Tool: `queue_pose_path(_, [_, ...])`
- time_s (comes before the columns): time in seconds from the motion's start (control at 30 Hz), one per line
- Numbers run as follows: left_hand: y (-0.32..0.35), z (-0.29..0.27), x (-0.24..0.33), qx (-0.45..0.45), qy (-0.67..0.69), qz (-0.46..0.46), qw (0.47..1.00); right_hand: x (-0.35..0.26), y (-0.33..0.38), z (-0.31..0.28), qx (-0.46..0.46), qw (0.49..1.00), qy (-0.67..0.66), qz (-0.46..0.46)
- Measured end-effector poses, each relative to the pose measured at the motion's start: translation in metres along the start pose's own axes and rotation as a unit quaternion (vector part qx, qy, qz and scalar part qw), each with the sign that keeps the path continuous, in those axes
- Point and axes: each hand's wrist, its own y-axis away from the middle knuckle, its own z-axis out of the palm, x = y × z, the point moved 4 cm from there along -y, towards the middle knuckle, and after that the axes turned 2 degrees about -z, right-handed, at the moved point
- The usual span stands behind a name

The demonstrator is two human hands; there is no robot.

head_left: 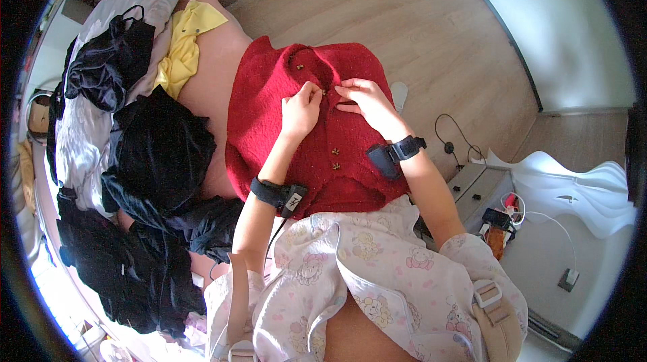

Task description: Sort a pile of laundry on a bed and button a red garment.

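Observation:
A red knitted cardigan (269,129) lies front side up ahead of me, partly over the pink bed edge. Small metallic buttons (335,152) run down its front. My left hand (301,112) is closed, its fingers pinched on the front band beside a button. From the other side, my right hand (371,107) grips the opposite edge of the band, its fingertips close to the same button. The tips of the left fingers are partly hidden by the hand itself. Each wrist wears a black band, one with a small device.
On the pink bed (214,58) to the left lie black garments (158,153), a yellow garment (182,52) and a white garment (84,146). A grey cabinet (539,254) with a charger and cables stands at the right. Wood flooring (404,11) stretches beyond the cardigan.

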Motion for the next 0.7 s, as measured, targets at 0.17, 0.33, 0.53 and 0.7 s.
queue_pose_path(0.17, [0.001,-0.001,0.000,0.000,0.052,-0.011,0.999,0.004,0.001,-0.001,-0.003,0.999,-0.040,0.020])
queue_pose_path(0.33, [0.002,0.001,0.002,-0.025,0.036,0.013,0.999,0.017,-0.009,-0.002,-0.002,1.000,-0.019,-0.016])
queue_pose_path(0.53, [0.003,0.000,0.004,-0.016,-0.037,0.030,0.999,0.016,-0.007,0.000,0.006,0.999,-0.025,-0.028])
queue_pose_path(0.7, [0.006,0.002,0.009,0.011,-0.070,0.069,0.995,0.013,-0.005,-0.001,0.014,1.000,-0.014,-0.018])
